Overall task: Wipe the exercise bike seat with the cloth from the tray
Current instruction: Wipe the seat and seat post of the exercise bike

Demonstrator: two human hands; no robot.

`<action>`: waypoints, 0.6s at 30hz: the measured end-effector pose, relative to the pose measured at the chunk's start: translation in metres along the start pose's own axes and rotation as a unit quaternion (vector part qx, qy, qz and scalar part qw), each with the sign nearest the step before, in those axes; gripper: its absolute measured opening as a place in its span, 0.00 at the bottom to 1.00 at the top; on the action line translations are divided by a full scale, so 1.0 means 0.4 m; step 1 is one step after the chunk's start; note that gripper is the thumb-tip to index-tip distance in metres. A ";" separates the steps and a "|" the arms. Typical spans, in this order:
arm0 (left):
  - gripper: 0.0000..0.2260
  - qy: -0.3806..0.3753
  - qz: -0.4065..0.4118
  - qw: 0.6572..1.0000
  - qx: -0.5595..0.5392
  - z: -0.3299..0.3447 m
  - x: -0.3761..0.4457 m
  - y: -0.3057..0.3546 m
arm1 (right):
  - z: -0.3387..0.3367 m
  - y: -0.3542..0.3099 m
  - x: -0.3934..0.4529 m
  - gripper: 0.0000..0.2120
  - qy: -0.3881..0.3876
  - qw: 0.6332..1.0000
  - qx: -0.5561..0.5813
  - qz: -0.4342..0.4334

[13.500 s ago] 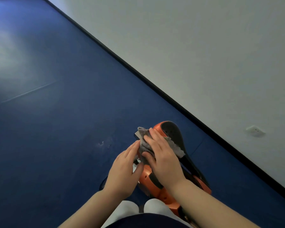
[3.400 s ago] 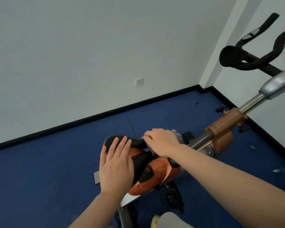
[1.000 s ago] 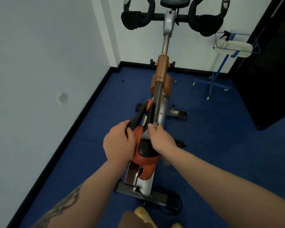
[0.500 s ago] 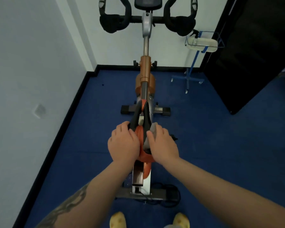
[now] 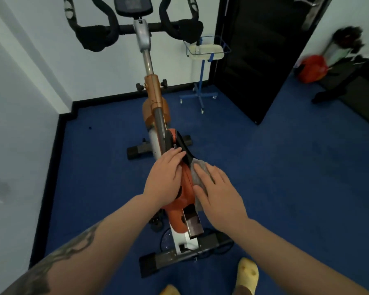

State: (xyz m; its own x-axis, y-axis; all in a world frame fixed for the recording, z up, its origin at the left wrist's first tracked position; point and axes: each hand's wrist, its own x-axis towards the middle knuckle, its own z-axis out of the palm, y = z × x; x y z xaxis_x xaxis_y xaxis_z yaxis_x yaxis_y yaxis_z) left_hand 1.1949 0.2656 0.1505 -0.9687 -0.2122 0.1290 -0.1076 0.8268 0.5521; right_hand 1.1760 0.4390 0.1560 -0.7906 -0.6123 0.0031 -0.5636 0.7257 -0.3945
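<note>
The orange and black bike seat sits in the middle of the view, seen from behind the bike. A grey cloth lies against the seat's right side. My right hand presses flat on the cloth, fingers spread. On the seat's left side rests my left hand, fingers pointing toward the black nose of the seat. The tray is a pale dish in a blue wire frame on a wheeled stand at the back, beside the wall.
The bike's post and black handlebars rise ahead. White walls close the left side and back. A black door stands open on the right. Red and dark items lie beyond it. Blue floor surrounds the bike's base bars.
My right hand with the cloth has slid back along the seat's right side and its fingers have flattened. The view has shifted, showing more of the doorway on the right.
</note>
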 end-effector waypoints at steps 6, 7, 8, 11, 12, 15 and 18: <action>0.18 -0.014 -0.007 0.999 -0.041 -0.005 0.000 0.004 | -0.008 -0.024 0.139 0.25 -0.025 0.993 0.042 0.111; 0.18 -0.011 -0.015 0.998 -0.053 -0.005 -0.001 0.003 | -0.011 -0.022 0.143 0.26 -0.034 0.991 0.047 0.121; 0.18 -0.007 -0.023 0.998 -0.063 -0.006 -0.002 0.002 | -0.014 -0.020 0.133 0.26 -0.038 0.991 0.045 0.123; 0.17 0.007 -0.035 0.996 -0.084 -0.006 -0.006 0.004 | -0.013 -0.014 0.056 0.28 -0.011 0.993 0.061 0.105; 0.17 0.013 -0.038 0.995 -0.089 -0.008 -0.009 0.006 | -0.012 -0.013 0.040 0.28 -0.007 0.992 0.074 0.103; 0.16 0.026 -0.057 0.993 -0.101 -0.012 -0.015 0.017 | -0.011 -0.003 0.087 0.25 -0.024 0.985 0.095 0.143; 0.15 0.032 -0.064 0.992 -0.101 -0.010 -0.019 0.020 | -0.019 0.013 0.168 0.23 -0.085 0.969 0.137 0.188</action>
State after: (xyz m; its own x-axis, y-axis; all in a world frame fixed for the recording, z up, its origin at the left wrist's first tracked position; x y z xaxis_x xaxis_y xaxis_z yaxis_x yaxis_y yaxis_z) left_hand 1.2022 0.2716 0.1573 -0.9334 -0.3461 0.0952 -0.1752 0.6708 0.7207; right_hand 1.1181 0.4039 0.1611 -0.8635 -0.3807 -0.3308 -0.1407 0.8117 -0.5669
